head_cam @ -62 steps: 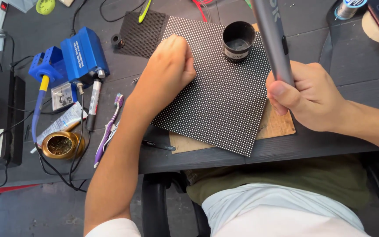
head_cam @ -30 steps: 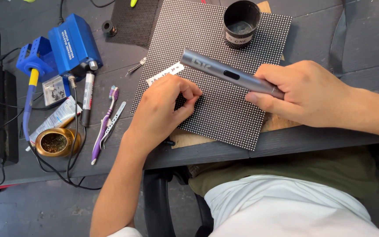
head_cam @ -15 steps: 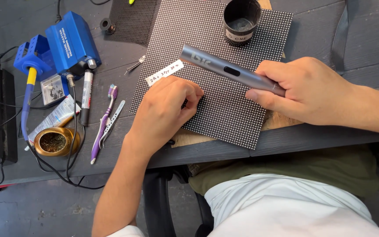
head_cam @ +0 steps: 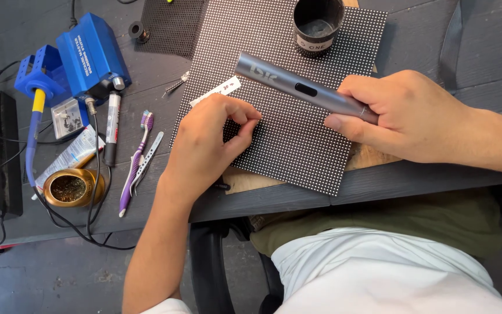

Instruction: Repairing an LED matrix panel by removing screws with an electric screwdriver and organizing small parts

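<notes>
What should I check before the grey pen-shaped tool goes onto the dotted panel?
1. Right hand grips the grey tool: ok.
2. Left hand rests on the dotted panel, fingers pinched: ok.
3. Anything held in that pinch: cannot tell.
4. Tool tip touching the panel: cannot tell.
5. Black cup stands upright on the panel's far edge, apart from the tool: ok.
6. White strip lies on the panel beside the left hand: ok.

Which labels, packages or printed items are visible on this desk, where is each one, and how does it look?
White paper strip label: lies on the dotted black panel, just above the left hand; narrow, small dark print.
Squeeze tube: left of the panel, beside the blue soldering station; white and blue.
Round black jar: top of the panel; pale band label.
Grey pen-shaped tool: in the right hand; pale marking near its tip.
</notes>
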